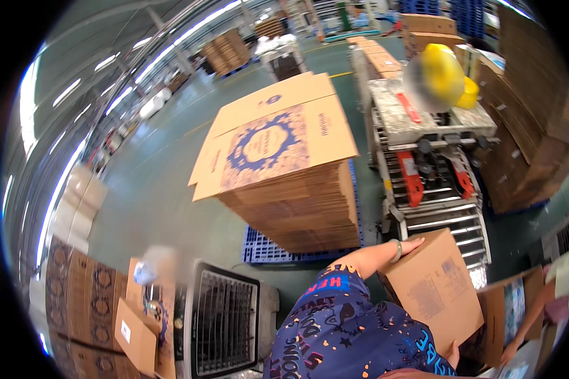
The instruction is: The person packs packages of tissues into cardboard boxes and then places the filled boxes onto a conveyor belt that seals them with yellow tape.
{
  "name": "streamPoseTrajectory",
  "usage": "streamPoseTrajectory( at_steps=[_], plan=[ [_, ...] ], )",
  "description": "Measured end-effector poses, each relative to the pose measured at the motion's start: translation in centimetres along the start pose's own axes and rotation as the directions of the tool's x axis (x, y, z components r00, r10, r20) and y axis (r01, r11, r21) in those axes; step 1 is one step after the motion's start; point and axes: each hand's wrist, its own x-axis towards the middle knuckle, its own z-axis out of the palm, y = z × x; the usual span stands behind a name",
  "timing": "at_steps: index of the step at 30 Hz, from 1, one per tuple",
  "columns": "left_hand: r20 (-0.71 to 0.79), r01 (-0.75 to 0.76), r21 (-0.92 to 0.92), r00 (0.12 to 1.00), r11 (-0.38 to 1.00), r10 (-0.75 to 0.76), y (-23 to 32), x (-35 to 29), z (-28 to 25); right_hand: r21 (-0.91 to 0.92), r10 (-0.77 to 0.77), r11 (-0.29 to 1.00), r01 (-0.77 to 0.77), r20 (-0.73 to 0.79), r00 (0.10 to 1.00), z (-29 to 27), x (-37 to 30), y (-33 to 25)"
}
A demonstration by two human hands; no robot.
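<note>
green warehouse floor around; my left hand [413, 246] and right hand [452, 355] clasp a brown carton [433, 290], which could snag crooked on the roller conveyor [446, 218].

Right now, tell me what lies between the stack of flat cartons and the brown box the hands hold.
In the head view, the blue pallet's edge, bare green floor and the roller conveyor's near end lie between the stack and the box.

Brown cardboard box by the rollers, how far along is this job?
Done: the brown cardboard box is folded up. In hand: left hand and right hand hold it beside the metal roller conveyor. Left: it is not on the rollers, and a stack of flat printed cartons waits.
</note>
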Motion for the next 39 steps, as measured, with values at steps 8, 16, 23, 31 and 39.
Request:
streamPoseTrajectory(
  at_steps=[8, 16, 23, 31, 39],
  plan=[
    [-0.074, -0.027, -0.44, 0.997, 0.897, -0.006, -6.0, -5.5, 3.0, -0.248, -0.135, 0.952, 0.179, 0.187, 0.973, 8.5, -9.6, -18.6],
    [-0.613, 0.32, 0.07, 0.761, 0.945, -0.212, -5.3, -10.4, 2.6, -0.532, -0.441, 0.621, 0.577, 0.371, 0.817, 8.1, -5.4, -15.8],
    [-0.708, 0.294, -0.03, 0.669, 0.955, -0.228, -6.9, -12.9, 7.2, -0.361, -0.491, 0.672, 0.647, 0.437, 0.754, 13.3, -14.9, -16.0],
    [-0.746, 0.247, -0.058, 0.633, 0.967, -0.206, -7.8, -14.2, 11.5, -0.528, -0.548, 0.308, 0.792, 0.582, 0.601, 6.9, -13.0, -16.3],
    [-0.731, 0.221, -0.081, 0.65, 0.972, -0.208, -8.9, -16.9, 11.1, -0.485, -0.529, 0.509, 0.711, 0.476, 0.703, 8.4, -9.8, -14.1]
  ],
)
